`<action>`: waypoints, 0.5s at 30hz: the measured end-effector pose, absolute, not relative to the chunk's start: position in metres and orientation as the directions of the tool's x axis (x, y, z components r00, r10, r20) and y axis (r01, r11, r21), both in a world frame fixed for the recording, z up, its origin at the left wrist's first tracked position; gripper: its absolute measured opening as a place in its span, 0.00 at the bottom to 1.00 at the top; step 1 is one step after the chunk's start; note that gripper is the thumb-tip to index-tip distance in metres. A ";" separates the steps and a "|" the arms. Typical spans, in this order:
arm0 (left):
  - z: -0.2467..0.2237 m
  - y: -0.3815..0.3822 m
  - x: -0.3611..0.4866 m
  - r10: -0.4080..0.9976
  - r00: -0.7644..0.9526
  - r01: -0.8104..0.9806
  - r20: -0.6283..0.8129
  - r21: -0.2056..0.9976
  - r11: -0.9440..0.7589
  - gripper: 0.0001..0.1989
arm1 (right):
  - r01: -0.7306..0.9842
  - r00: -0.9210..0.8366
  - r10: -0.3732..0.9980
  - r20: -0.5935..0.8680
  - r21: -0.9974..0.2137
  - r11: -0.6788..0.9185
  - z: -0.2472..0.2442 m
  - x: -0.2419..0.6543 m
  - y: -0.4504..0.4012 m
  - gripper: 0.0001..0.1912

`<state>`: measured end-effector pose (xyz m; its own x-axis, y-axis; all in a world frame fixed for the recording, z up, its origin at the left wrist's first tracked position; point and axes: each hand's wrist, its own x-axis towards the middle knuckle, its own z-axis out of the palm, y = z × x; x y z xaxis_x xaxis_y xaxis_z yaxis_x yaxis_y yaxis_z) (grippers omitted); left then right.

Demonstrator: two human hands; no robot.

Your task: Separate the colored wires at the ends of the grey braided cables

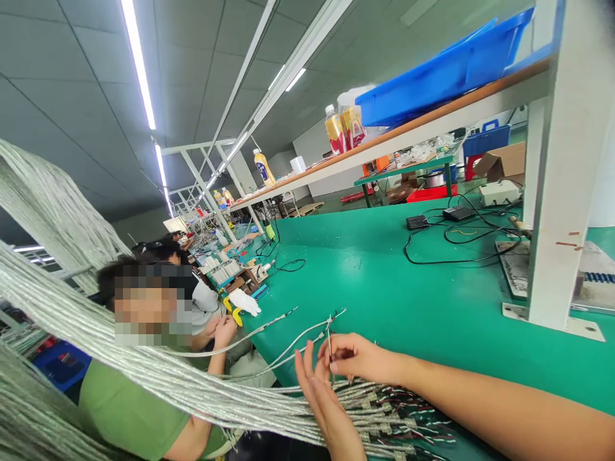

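Note:
My right hand (pixel 358 358) is closed in a pinch on the thin wires of a cable end (pixel 330 342), with dark and reddish strands between the fingertips. Beside it, my left hand (pixel 329 410) has its fingers stretched out, their tips close to the same wires; its thumb is hidden. Below both hands lies a thick bundle of silvery braided cables (pixel 269 400), their stripped ends (pixel 398 413) showing red, black and white wires. A few single cables (pixel 273 323) stretch onto the green table (pixel 355 256).
To the left sits a co-worker in a green shirt (pixel 129 403), hands together. A white glove (pixel 245 301) lies on the table. Black cords (pixel 432 261) and small boxes lie at the back right near a white post (pixel 557 192). An overhead shelf (pixel 408 131) holds bottles and a blue bin (pixel 442 70).

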<state>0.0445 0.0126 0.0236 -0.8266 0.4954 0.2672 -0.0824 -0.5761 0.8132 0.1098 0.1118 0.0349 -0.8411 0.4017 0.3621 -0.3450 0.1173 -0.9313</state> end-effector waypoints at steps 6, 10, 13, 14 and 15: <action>0.036 -0.002 0.054 0.335 -0.879 0.167 0.338 0.878 -0.449 0.21 | -0.545 -0.628 0.778 0.024 -0.727 -0.417 0.034 0.108 0.135 0.17; 0.041 -0.003 0.057 0.344 -0.855 0.213 0.388 0.867 -0.450 0.17 | -0.583 -0.592 0.802 -0.077 -0.647 -0.492 0.034 0.109 0.151 0.13; 0.042 0.000 0.057 0.367 -0.835 0.229 0.409 0.866 -0.444 0.17 | -0.543 -0.593 0.793 -0.141 -0.658 -0.522 0.036 0.109 0.152 0.06; 0.041 0.001 0.056 0.374 -0.831 0.231 0.412 0.868 -0.440 0.17 | -0.506 -0.592 0.790 -0.159 -0.691 -0.517 0.037 0.108 0.150 0.04; 0.041 0.001 0.056 0.381 -0.828 0.233 0.412 0.870 -0.435 0.17 | -0.461 -0.585 0.791 -0.176 -0.730 -0.504 0.037 0.108 0.149 0.03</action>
